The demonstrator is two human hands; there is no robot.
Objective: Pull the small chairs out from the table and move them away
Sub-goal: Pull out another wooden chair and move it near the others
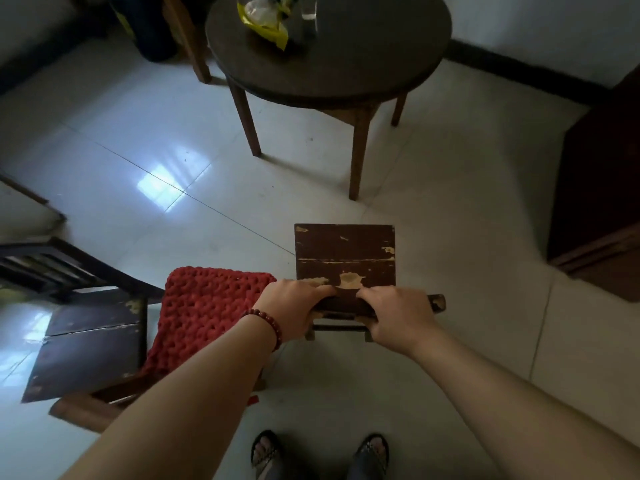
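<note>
On the pale floor tiles, well apart from the round dark table [346, 67] and just ahead of the sandalled feet [265, 455]: a small wooden chair [344, 251], seat paint worn through in patches, already out from under the tabletop. Gripped at the top rail of the backrest from both sides. Cannot tell whether lifted or resting on its legs.

Over the rail's left part, the left hand [294, 306], with a bead bracelet [268, 327] at the wrist, fingers [322, 291] curled across the wood towards the seat, thumb hidden. Over the right part, the right hand [394, 317], fingers [372, 296] wrapped narrow round the rail in the same way, with only the rail's end stub showing past the knuckles. Nothing else held in either.

Just beside this chair, to the left: a red knitted cushion [207, 306], seemingly atop a second low seat hidden beneath it. Beyond that, a dark-seated chair [86, 348], bare and scuffed, likewise away from the table. Further left, a slatted dark frame [52, 268]; unclear whether part of one of these or a separate piece.

Judged from this layout: most of the job done, with the chair in hand probably about to join the group on the left. Nothing visible between the table legs. Behind the table, a wooden leg [194, 46], too cropped to say whether a chair left to fetch. On the tabletop, a yellow plastic bag [266, 29] and a clear glass [309, 10].
</note>
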